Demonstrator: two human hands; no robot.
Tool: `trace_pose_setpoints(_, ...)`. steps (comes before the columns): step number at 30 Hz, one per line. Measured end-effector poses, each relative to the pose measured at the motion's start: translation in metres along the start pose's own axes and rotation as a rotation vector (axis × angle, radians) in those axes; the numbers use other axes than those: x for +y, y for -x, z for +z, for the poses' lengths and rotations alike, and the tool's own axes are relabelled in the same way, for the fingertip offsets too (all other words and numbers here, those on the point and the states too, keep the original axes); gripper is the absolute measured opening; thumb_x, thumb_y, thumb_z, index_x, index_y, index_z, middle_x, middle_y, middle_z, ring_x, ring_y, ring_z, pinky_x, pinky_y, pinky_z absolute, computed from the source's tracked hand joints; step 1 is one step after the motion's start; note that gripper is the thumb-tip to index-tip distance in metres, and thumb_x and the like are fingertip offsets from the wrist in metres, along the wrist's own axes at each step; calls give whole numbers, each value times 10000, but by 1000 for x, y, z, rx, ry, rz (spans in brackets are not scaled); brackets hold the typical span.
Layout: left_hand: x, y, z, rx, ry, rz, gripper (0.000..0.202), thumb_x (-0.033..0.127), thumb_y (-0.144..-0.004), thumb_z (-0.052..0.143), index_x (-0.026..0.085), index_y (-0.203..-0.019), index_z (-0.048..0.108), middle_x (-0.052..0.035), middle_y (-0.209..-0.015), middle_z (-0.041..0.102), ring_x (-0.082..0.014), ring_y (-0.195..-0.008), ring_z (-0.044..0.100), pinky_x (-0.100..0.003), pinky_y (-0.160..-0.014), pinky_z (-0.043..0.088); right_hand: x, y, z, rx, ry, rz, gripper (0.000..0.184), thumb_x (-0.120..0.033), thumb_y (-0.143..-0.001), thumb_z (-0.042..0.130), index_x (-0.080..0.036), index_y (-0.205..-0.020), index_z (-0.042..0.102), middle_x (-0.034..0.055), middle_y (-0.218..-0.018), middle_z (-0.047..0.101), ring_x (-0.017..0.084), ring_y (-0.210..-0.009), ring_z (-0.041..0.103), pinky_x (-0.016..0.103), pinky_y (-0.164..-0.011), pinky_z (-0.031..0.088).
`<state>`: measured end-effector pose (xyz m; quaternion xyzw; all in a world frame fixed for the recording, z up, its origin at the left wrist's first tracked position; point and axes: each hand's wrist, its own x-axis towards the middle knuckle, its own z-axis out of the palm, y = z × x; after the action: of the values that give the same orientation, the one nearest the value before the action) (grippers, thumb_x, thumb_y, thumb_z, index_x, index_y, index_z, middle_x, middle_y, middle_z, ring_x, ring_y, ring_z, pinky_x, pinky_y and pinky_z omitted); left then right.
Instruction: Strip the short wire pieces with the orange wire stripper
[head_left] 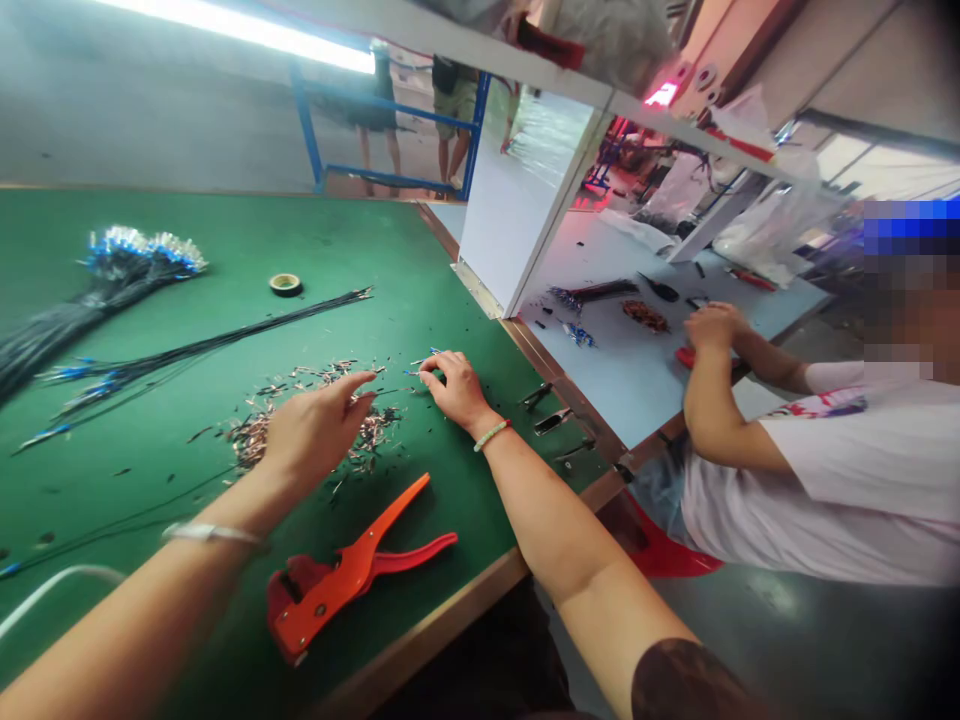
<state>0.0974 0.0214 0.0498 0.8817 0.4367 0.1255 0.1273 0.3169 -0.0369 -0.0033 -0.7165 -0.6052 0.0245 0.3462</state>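
So here both bare hands are working on a green-topped bench [225, 235]. The left hand [319, 430] has its fingers spread wide and isn't gripping anything, sitting right over a messy pile of copper-coloured wire scraps [251, 442] at about center-left. The right hand [457, 390] is just past that pile, with its fingers bunched into a narrow pinch on a thin blue-ended wire [433, 352], though the piece is tiny and partly hidden. Orange wire strippers [337, 570] lie near the bottom of the frame, between the forearms. Upper left there's a big bundle of black wires with blue terminals [142, 250], and just below it a looser run of black wires [202, 340] with blue ends, plus a small roll of tape [285, 284]. Over on the right, a co-worker in a white T-shirt [825, 480] has both hands [712, 325] together at the edge of a pale blue table [622, 400], which has small bunches of parts on it. A couple of metal pliers [551, 420] sit along the green bench's far edge.
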Motion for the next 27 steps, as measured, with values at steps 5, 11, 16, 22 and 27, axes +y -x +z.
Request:
trace_pose_setpoints(5, 27, -46, 17, -93, -71, 75, 368, 477, -931, 537, 323, -1196, 740, -61, -1017, 796, -265, -912, 732, -301, -705, 490, 0, 0, 1, -39, -63, -86, 56, -188, -955, 649, -220, -964, 693, 42, -1049, 725, 212, -1075, 623, 407, -1107, 406)
trace_pose_setpoints(11, 25, -57, 31, -110, -96, 87, 343, 441, -915, 512, 288, -1070, 777, -62, -962, 800, -244, -871, 728, -286, -680, 487, 3, -3, 5, -23, -74, -27, 64, -166, -964, 619, -207, -957, 668, 42, -1027, 710, 186, -1045, 631, 335, -1052, 441)
trace_pose_setpoints(16, 25, -60, 30, -117, -88, 99, 351, 454, -907, 501, 277, -1029, 779, -48, -916, 799, -226, -833, 718, -277, -677, 484, 9, -5, 3, 37, -9, 110, 127, -138, -962, 558, -177, -954, 678, 93, -1004, 690, 234, -1015, 614, 374, -979, 477)
trace_pose_setpoints(22, 30, -61, 34, -109, -76, 102, 370, 451, -904, 495, 261, -1075, 763, -59, -941, 794, -230, -841, 716, -281, -675, 473, 5, -1, 2, -2, 23, 106, 213, -159, -834, 726, -239, -1031, 733, 61, -1164, 692, 276, -1165, 563, 430, -1028, 468)
trace_pose_setpoints(27, 32, -61, 35, -104, -65, 96, 371, 460, -916, 496, 259, -1099, 749, -52, -943, 785, -222, -869, 714, -271, -698, 470, 1, -3, 0, -34, -47, 71, 68, -285, -889, 741, -219, -904, 743, 52, -1070, 734, 269, -1174, 579, 413, -1039, 462)
